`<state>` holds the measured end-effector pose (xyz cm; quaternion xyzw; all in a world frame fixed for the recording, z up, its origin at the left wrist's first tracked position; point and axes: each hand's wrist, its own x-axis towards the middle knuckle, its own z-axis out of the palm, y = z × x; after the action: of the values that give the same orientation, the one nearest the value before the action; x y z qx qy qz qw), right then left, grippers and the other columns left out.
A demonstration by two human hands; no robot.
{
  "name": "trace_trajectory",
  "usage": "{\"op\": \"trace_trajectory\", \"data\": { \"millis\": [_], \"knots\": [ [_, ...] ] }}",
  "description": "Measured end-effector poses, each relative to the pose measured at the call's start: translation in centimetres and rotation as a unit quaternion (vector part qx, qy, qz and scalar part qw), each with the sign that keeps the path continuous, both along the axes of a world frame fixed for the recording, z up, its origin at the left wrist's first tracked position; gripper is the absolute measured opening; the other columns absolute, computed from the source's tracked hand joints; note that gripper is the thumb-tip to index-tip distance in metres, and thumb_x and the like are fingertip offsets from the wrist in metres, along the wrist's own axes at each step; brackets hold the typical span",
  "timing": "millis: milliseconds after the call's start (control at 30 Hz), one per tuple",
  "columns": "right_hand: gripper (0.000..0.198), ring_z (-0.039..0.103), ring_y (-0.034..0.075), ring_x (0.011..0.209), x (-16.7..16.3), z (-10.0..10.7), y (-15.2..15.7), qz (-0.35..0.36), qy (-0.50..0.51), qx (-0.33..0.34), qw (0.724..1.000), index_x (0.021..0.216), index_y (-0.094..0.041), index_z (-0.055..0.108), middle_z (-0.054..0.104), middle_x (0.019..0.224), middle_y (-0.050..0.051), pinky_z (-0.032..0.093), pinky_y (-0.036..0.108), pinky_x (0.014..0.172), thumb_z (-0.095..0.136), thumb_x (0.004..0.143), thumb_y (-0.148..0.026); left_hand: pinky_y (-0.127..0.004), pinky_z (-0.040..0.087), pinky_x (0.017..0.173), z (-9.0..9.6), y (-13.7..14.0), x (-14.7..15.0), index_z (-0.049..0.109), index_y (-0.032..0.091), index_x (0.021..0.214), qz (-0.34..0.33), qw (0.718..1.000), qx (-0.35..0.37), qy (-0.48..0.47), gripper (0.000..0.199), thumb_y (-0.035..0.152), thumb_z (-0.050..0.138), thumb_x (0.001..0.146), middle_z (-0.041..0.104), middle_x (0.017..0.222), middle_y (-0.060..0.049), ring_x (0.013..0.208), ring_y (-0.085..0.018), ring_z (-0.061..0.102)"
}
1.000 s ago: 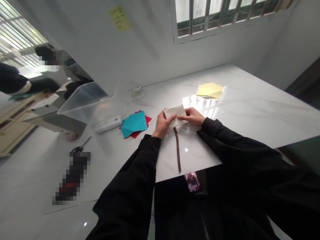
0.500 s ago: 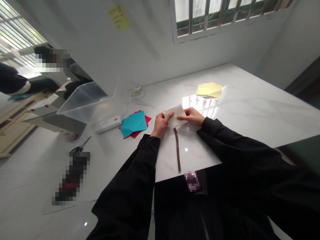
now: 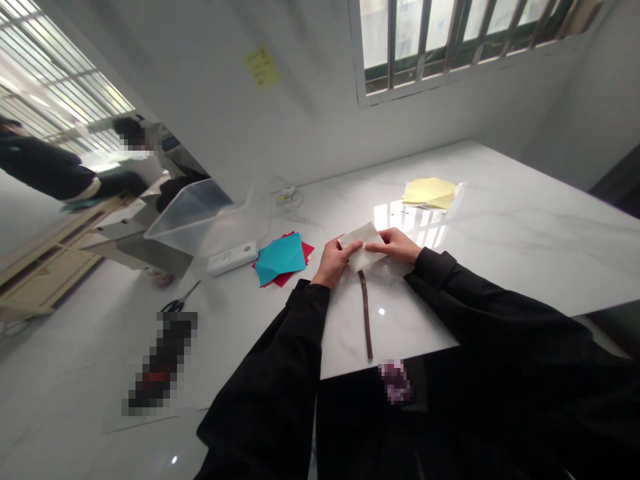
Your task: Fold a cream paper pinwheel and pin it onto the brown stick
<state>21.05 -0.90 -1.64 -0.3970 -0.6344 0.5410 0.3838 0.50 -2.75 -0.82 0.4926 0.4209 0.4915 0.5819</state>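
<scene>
Head view: two hands hold a white paper beyond a brown stick

Both of the person's hands are closed on one piece of white paper (image 3: 361, 257), which is held at a tilt over the pale marbled table (image 3: 530, 233). The left hand (image 3: 332, 262) grips its left side with the thumb laid across the front and the other fingers mostly hidden behind. The right hand (image 3: 400, 247) pinches the right side, its thumb pointing in toward the left one, so that the two thumb tips lie near each other on the sheet. Whether the paper touches the tabletop cannot be told.

A thin brown stick (image 3: 367, 320) lies between the forearms, one end at the paper's lower edge and the other close to the front edge of the table. Whether stick and paper touch is unclear.

Left of the hands, a blue sheet (image 3: 280, 259) rests on red paper (image 3: 309, 251), just beside a white power strip (image 3: 233, 259). A clear plastic box (image 3: 200, 230) stands behind the strip. Nearer the person are dark-handled scissors (image 3: 181, 299) and a dark object (image 3: 163, 363) blurred out by pixels. Yellow paper (image 3: 430, 192) lies farther back, beyond the right hand. A yellow note (image 3: 262, 68) is stuck to the wall (image 3: 310, 140).
</scene>
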Motion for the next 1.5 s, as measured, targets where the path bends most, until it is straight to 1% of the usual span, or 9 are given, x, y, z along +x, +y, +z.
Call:
{"op": "trace_trajectory", "data": {
  "millis": [233,400,600,700,800,867,1133,1367,1500],
  "knots": [
    [0.058,0.073,0.022,0.079,0.0,0.0,0.0,0.014,0.006,-0.005,1.000,0.101,-0.012,0.083,0.081,0.090,0.009,0.054,0.030,0.071,0.085,0.075,-0.065,-0.029,0.055,0.076,0.0,0.0,-0.1,0.076,0.013,0.101,0.000,1.000,-0.004,-0.008,0.049,0.043,0.096,0.067,0.078,0.092,-0.007,0.080,-0.018,0.069],
    [0.066,0.072,0.022,0.077,-0.1,0.2,-0.2,0.015,0.007,-0.004,1.000,0.102,-0.012,0.083,0.080,0.087,0.009,0.054,0.030,0.069,0.075,0.081,-0.075,-0.028,0.055,0.077,-0.2,0.0,-0.3,0.075,0.013,0.100,0.001,1.000,-0.003,-0.004,0.048,0.042,0.095,0.068,0.077,0.092,-0.007,0.081,-0.018,0.069],
    [0.060,0.072,0.023,0.077,-0.3,-0.2,-0.3,-0.017,-0.017,0.028,0.999,0.106,-0.013,0.084,0.082,0.090,0.009,0.053,0.031,0.066,0.079,0.081,-0.067,-0.027,0.055,0.074,0.1,-0.3,-0.3,0.074,0.013,0.100,-0.007,1.000,0.000,0.007,0.048,0.044,0.094,0.069,0.077,0.093,-0.007,0.080,-0.018,0.070],
    [0.054,0.072,0.023,0.076,-0.4,-0.2,-0.2,-0.039,-0.014,0.036,0.998,0.102,-0.013,0.084,0.081,0.088,0.008,0.054,0.031,0.067,0.078,0.082,-0.063,-0.030,0.057,0.081,0.4,-0.6,-0.1,0.074,0.013,0.107,-0.008,1.000,0.007,0.020,0.053,0.045,0.094,0.070,0.079,0.103,-0.010,0.089,-0.021,0.073],
    [0.051,0.073,0.023,0.078,-0.3,-0.1,-0.2,-0.073,0.005,0.036,0.997,0.100,-0.013,0.083,0.082,0.089,0.008,0.055,0.031,0.069,0.079,0.081,-0.060,-0.036,0.059,0.092,0.5,-1.0,0.1,0.071,0.015,0.118,-0.009,0.999,0.019,0.043,0.065,0.040,0.099,0.064,0.078,0.118,-0.012,0.102,-0.024,0.074],
    [0.050,0.074,0.024,0.081,-0.3,0.0,-0.3,-0.082,0.020,0.026,0.996,0.101,-0.013,0.083,0.082,0.093,0.009,0.056,0.032,0.070,0.081,0.080,-0.058,-0.037,0.060,0.093,0.5,-1.2,0.3,0.068,0.017,0.122,0.003,0.998,0.029,0.051,0.072,0.037,0.101,0.060,0.078,0.122,-0.013,0.106,-0.025,0.074],
    [0.049,0.072,0.024,0.081,-0.5,0.4,-0.3,-0.083,0.069,-0.021,0.994,0.097,-0.011,0.082,0.082,0.094,0.011,0.057,0.033,0.074,0.088,0.069,-0.051,-0.032,0.060,0.081,-0.1,-0.9,0.2,0.058,0.018,0.135,0.017,1.000,0.004,0.022,0.084,0.042,0.098,0.065,0.081,0.096,-0.007,0.082,-0.021,0.076],
    [0.049,0.065,0.019,0.071,-0.2,1.1,-0.8,-0.078,0.036,-0.025,0.996,0.093,-0.012,0.081,0.075,0.079,0.004,0.050,0.028,0.065,0.090,0.069,-0.054,-0.030,0.059,0.080,-0.4,-0.6,0.5,0.064,0.020,0.129,0.096,0.995,0.014,-0.020,0.078,0.049,0.097,0.065,0.079,0.091,-0.004,0.081,-0.019,0.075],
    [0.052,0.063,0.018,0.068,-0.3,1.3,-1.0,-0.091,0.055,-0.038,0.994,0.093,-0.012,0.081,0.072,0.076,0.004,0.048,0.028,0.062,0.091,0.068,-0.057,-0.032,0.059,0.084,-0.1,-0.7,0.6,0.064,0.021,0.125,0.088,0.995,0.008,-0.051,0.076,0.049,0.098,0.064,0.081,0.102,-0.007,0.090,-0.021,0.076]
  ]
}}
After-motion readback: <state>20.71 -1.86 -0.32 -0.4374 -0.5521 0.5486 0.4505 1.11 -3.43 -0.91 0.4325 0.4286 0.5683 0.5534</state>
